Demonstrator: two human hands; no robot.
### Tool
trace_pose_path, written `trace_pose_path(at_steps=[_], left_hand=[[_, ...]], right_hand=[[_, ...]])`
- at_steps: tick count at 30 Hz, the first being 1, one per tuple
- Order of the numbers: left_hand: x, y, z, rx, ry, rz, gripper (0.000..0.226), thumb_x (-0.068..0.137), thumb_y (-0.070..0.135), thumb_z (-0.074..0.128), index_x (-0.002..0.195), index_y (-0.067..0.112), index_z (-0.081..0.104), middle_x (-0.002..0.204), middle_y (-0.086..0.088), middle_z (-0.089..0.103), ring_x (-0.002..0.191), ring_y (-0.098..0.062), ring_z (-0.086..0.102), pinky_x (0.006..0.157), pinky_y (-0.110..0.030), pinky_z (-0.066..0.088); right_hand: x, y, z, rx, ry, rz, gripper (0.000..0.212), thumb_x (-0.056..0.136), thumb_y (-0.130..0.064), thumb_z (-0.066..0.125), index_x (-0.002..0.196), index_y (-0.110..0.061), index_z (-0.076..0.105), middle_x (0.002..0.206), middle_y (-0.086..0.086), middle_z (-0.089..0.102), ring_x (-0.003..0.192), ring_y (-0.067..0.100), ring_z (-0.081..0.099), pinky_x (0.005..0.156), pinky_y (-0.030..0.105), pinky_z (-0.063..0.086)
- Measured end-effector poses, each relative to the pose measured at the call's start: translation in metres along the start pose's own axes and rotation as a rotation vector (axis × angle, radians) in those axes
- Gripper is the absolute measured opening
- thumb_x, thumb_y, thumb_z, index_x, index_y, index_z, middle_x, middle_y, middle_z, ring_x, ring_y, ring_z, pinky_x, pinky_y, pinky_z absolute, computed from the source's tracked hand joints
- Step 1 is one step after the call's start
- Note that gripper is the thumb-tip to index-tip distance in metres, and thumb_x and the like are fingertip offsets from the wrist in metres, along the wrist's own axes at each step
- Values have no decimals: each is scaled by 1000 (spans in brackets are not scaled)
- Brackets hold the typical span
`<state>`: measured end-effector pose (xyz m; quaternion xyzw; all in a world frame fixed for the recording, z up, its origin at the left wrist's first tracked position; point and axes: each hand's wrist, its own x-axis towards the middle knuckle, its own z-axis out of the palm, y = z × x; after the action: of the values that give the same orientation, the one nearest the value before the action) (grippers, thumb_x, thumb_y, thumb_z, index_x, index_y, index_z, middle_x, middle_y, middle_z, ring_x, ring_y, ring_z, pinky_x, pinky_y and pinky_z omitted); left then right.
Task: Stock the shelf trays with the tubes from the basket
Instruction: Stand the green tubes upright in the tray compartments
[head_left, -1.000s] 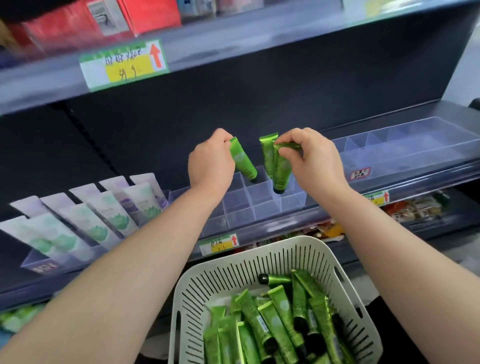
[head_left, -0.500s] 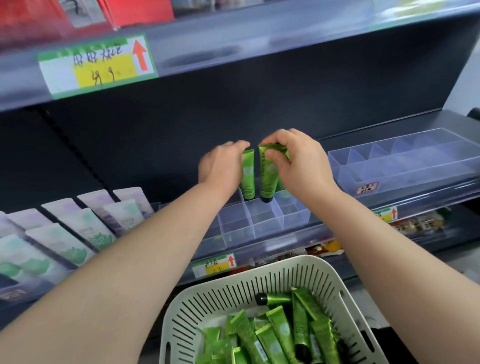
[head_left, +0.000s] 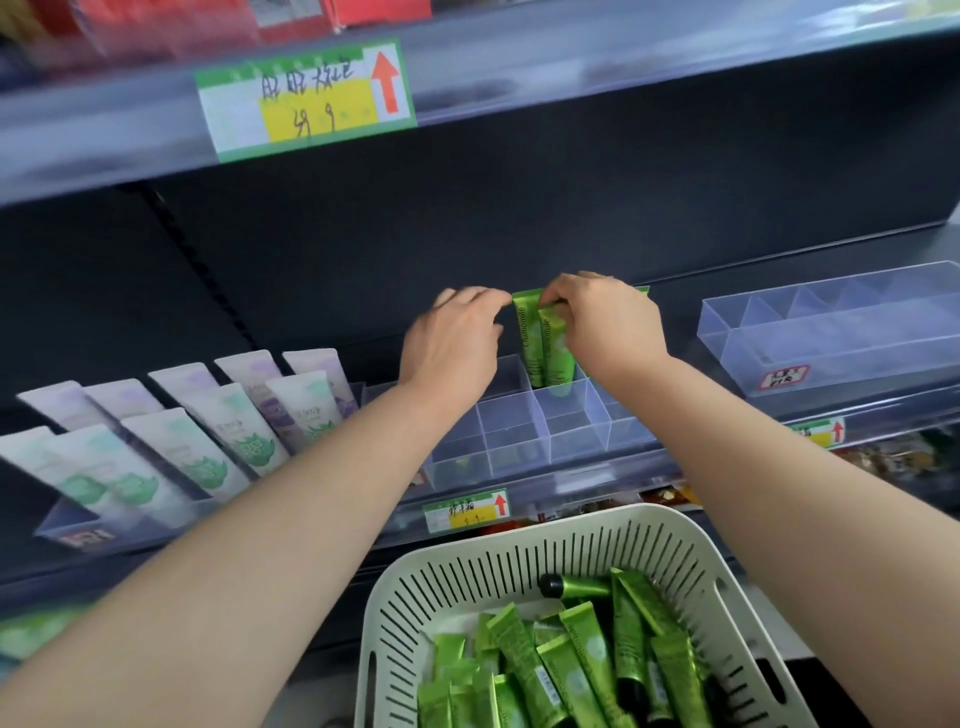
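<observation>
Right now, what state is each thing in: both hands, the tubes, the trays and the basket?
standing tubes: upright, caps down, in the back row of the middle tray.
left hand: open, fingertips by a standing tube's top.
right hand: pinching the standing tubes' tops.
middle tray: front compartments unfilled.
right tray: no tubes in it.
basket: partly full of loose tubes.
white tubes: leaning back in rows.

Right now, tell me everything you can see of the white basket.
The basket is off-white plastic with slotted walls, a rolled rim and a handle slot in its left wall. It sits below the shelf edge, nearest the camera; nothing grips it. Green tubes lie heaped inside; one shows a black cap. Its base is out of view.
</observation>
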<state>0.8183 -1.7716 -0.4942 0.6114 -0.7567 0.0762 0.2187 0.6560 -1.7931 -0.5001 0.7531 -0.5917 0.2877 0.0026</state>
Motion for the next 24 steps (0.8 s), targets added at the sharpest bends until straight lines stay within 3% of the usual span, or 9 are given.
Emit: trace_pose_path(at_steps=[7, 14, 19, 24], left_hand=[[-11, 1, 2, -1, -43, 41, 29, 97, 16, 52, 125, 21, 60, 131, 7, 57, 120, -20, 47, 90, -39, 48], [-33, 6, -4, -22, -37, 73, 27, 96, 15, 54, 120, 19, 64, 128, 5, 59, 119, -22, 47, 89, -41, 47], [-68, 9, -4, -78, -51, 66, 27, 96, 13, 52, 119, 20, 66, 128, 7, 61, 120, -19, 47, 90, -40, 46], [-129, 3, 16, -223, -76, 36, 26, 94, 8, 54, 112, 17, 70, 121, 5, 66, 116, -19, 53, 94, -36, 45]], right_hand=[[-1, 0, 6, -72, 48, -56, 37, 89, -2, 50, 114, -25, 64, 102, 0, 64, 100, 24, 52, 57, 29, 30], [-33, 0, -1, -123, 207, -183, 36, 79, 2, 61, 108, -18, 67, 99, 5, 66, 90, 32, 55, 59, 32, 36], [-95, 6, 16, -96, 174, -225, 34, 75, 3, 65, 102, -17, 69, 91, 5, 67, 82, 32, 56, 61, 36, 45], [-170, 21, 50, -88, 9, -224, 37, 70, 2, 70, 101, -20, 69, 93, -1, 68, 86, 29, 58, 63, 37, 50]])
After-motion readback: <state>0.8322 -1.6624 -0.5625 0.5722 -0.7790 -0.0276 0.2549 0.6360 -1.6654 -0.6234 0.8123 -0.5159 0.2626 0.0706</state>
